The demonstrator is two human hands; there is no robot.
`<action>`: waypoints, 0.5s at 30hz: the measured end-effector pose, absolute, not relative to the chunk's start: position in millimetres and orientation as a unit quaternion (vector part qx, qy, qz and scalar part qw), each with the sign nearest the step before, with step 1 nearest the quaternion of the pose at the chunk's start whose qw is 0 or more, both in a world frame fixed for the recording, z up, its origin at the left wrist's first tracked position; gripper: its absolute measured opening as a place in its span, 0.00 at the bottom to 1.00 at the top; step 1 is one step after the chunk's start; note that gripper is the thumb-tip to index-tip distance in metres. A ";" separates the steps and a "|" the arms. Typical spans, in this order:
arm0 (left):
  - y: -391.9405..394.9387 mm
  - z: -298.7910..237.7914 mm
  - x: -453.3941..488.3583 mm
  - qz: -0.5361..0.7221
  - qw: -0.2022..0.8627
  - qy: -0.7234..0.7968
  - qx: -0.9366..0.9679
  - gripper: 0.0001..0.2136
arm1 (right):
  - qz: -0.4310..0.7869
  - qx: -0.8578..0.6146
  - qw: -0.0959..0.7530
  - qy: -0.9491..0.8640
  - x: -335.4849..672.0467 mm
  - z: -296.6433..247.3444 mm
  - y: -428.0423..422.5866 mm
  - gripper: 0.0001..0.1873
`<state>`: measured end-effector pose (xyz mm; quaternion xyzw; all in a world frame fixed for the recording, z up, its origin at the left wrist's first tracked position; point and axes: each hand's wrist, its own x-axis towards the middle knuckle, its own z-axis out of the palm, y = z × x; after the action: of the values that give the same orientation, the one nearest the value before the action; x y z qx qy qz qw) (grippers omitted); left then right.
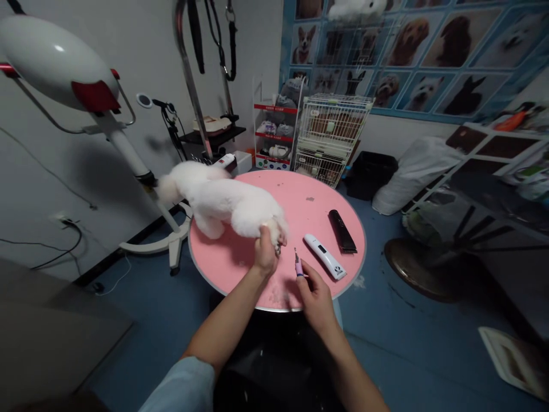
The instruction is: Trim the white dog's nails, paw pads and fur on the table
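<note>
A small white fluffy dog (223,200) stands on the round pink table (309,212), its rear toward me. My left hand (265,254) is closed around one of its hind paws (278,232), lifting it back. My right hand (315,292) pinches a small purple-handled grooming tool (297,264), its tip pointing up a short way from the paw. A white clipper (325,256) and a black clipper (342,230) lie on the table just right of my right hand.
A white stand dryer (55,63) rises at the left on a base (171,240). A grooming arm with straps (193,74) stands behind the table. Wire cages (332,137), a shelf rack (274,134), a black bin (371,171) and white bags (412,177) line the far wall.
</note>
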<state>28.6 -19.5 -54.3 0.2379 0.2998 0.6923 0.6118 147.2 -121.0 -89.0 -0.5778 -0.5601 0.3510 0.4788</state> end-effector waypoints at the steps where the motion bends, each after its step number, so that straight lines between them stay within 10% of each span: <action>1: -19.4 -61.1 21.5 0.672 0.608 0.301 0.297 0.17 | 0.367 -0.573 0.484 -0.550 147.5 -92.7 -120.9 0.26; 15: -22.8 -75.1 -16.9 0.502 0.595 0.393 0.489 0.10 | 0.276 -0.576 0.467 -0.611 135.8 -89.6 -117.4 0.27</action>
<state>-16.9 -22.8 -75.1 0.4890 0.3928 0.5021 0.5954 135.8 -117.4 -89.6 -0.5757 -0.6113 0.2764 0.4674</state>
